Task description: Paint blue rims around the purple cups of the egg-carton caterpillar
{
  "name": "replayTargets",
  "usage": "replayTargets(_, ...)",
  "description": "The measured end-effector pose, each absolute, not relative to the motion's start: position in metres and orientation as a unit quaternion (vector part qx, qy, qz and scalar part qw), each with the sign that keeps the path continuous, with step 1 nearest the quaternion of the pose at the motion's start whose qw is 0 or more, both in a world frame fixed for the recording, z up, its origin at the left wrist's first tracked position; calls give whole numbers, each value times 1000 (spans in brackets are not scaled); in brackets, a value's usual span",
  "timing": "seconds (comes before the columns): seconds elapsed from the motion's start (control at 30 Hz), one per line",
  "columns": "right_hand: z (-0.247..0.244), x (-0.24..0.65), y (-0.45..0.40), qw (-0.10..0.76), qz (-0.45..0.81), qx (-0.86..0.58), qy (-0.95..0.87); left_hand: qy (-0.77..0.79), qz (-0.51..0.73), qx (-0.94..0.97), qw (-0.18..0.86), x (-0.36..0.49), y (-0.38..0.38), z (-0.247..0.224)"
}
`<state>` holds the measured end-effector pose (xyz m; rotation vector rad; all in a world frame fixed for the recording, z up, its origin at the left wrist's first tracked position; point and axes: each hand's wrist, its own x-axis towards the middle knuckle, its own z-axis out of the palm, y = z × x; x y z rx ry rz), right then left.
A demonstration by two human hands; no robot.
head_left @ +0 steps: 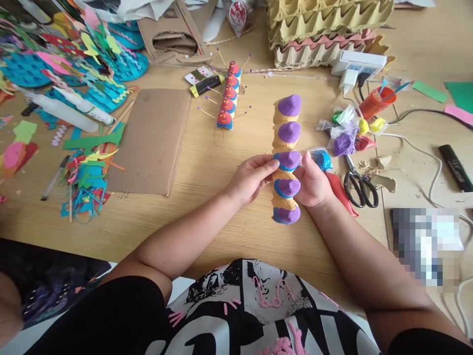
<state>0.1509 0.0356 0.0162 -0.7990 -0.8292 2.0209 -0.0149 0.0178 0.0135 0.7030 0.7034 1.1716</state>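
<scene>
Between my two hands is an egg-carton strip point(286, 161), its bumps coated in purple clay with blue along some lower edges and bare tan card between. My left hand point(254, 177) pinches its left side near the middle, thumb on top. On the opposite side, my right hand point(313, 181) grips the strip with the thumb raised; its fingertips are partly hidden. Farther back stands a finished-looking egg-carton caterpillar point(229, 93) with red-and-blue bumps, small faces and thin sticks tipped in purple. A packet of blue clay point(321, 159) lies just beyond my right hand.
Scissors point(360, 185), bagged purple clay point(343, 144) and an orange cup point(377, 102) lie right, near a power strip point(358, 64) and cables. Stacked egg trays point(328, 24) stand behind. Left are a cardboard sheet point(150, 143), glue bottles point(59, 108) and paper scraps point(88, 177).
</scene>
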Motion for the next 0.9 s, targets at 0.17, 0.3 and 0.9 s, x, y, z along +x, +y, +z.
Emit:
replayTargets(0.17, 15, 153, 36, 407, 783, -310, -354, 303, 551, 307, 714, -15, 18, 14)
replayTargets(0.3, 13, 155, 37, 412, 779, -308, -358, 302, 533, 307, 729, -15, 17, 16)
replayTargets(0.9, 16, 154, 38, 432, 778, -299, -344, 309, 540, 331, 709, -17, 18, 14)
